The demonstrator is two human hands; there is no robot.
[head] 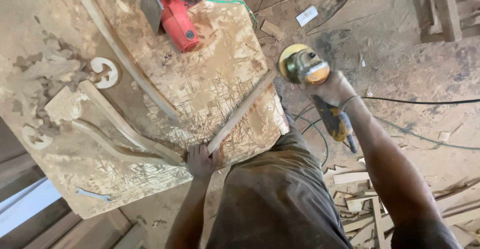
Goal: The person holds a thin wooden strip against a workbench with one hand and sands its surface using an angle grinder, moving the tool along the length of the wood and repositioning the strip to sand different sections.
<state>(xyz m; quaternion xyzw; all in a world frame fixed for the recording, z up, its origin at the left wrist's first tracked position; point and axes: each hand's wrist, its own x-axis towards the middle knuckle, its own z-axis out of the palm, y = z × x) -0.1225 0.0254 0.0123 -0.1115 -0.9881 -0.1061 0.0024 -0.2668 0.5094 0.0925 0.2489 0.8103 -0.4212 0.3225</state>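
Observation:
My left hand [201,161] grips the near end of a long thin wooden strip [242,111] that lies slanted across the scored, dusty workbench top [210,86]. My right hand [334,90] holds a yellow and black angle grinder [314,81] up in the air past the bench's right edge. Its round sanding disc [289,61] sits close to the far end of the strip. Whether disc and wood touch, I cannot tell. The grinder's black cord [420,102] runs off to the right.
A red circular saw [176,10] with a green cord rests at the bench's far side. Curved wooden pieces [125,129], carved scroll cut-outs [105,72] and a wrench [93,194] lie on the left. Wood offcuts [360,204] litter the dusty floor on the right.

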